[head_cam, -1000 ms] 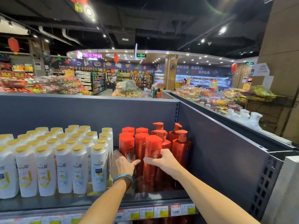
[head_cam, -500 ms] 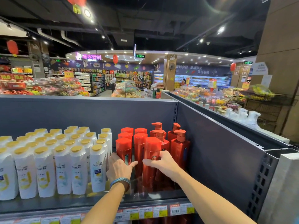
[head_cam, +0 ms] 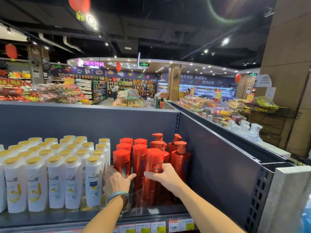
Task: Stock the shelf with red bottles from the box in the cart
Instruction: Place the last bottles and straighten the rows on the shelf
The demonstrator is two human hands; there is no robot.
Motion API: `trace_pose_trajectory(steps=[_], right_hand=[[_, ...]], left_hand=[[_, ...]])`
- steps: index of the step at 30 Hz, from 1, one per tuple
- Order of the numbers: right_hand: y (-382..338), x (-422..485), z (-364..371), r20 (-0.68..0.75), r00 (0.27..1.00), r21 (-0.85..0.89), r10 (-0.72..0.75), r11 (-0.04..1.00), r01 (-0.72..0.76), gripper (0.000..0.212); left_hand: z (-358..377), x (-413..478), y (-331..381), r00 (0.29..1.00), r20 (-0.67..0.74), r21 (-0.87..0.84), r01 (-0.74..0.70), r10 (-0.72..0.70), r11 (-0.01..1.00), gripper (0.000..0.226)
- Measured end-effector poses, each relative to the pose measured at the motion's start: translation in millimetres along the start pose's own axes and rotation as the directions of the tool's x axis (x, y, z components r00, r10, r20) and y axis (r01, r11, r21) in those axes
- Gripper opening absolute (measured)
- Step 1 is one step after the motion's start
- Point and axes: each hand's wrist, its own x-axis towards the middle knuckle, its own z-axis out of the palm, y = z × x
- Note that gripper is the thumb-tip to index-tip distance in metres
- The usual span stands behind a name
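Note:
Several red bottles stand on the grey shelf (head_cam: 50, 217) at its right end, some flat-capped, some with pump tops (head_cam: 180, 155). My left hand (head_cam: 116, 182) wraps the front left red bottle (head_cam: 121, 159) low on its body. My right hand (head_cam: 164, 176) grips the front red bottle (head_cam: 154, 161) just right of it, fingers across its label. Both bottles stand upright on the shelf. The box and cart are out of view.
Rows of white bottles with gold caps (head_cam: 55, 167) fill the shelf to the left, touching the red group. A grey side panel (head_cam: 218, 158) closes the shelf on the right. Price tags (head_cam: 158, 227) line the front edge. Store aisles lie beyond.
Both hands have stayed on the front red bottles, which sit slightly nearer the shelf's front than a second ago. The view has shifted a little.

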Motion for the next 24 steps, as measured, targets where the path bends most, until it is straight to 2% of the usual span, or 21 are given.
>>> trace_pose_trajectory(steps=[7,13,15,18,21,22,24], right_hand=[[-3.2,1.0,3.3,0.009,1.0,0.007,0.001,1.0,-0.001,0.054],[-1.9,2.5,4.4,0.005,1.0,0.003,-0.003,1.0,0.003,0.051],[-1.6,2.4,4.2,0.004,1.0,-0.001,-0.008,1.0,0.008,0.044],[-1.0,1.6,3.7,0.003,1.0,0.011,-0.016,1.0,0.016,0.034],[-2.5,0.6,4.3,0.005,1.0,0.008,-0.017,1.0,0.017,0.036],[-3.1,0.5,4.7,0.007,1.0,0.008,-0.015,1.0,0.015,0.036],[-5.6,-0.1,4.9,0.013,1.0,0.007,-0.008,1.0,0.008,0.036]], left_hand=[[-1.0,0.7,2.2,0.998,0.056,-0.084,0.002,0.003,0.996,0.058],[-8.4,-7.1,4.5,1.0,-0.01,0.017,0.01,-0.01,1.0,0.063],[-18.1,-15.0,9.0,1.0,-0.028,0.043,0.01,-0.008,0.999,0.065],[-10.8,-9.1,1.7,1.0,-0.02,0.018,-0.014,0.015,1.0,0.085],[35.7,30.3,-31.4,1.0,0.014,-0.022,0.02,-0.02,1.0,0.108],[57.0,46.6,-43.7,0.999,0.02,-0.025,0.028,-0.027,0.999,0.106],[44.2,36.7,-36.7,0.999,0.042,-0.012,0.028,-0.028,1.0,0.097]])
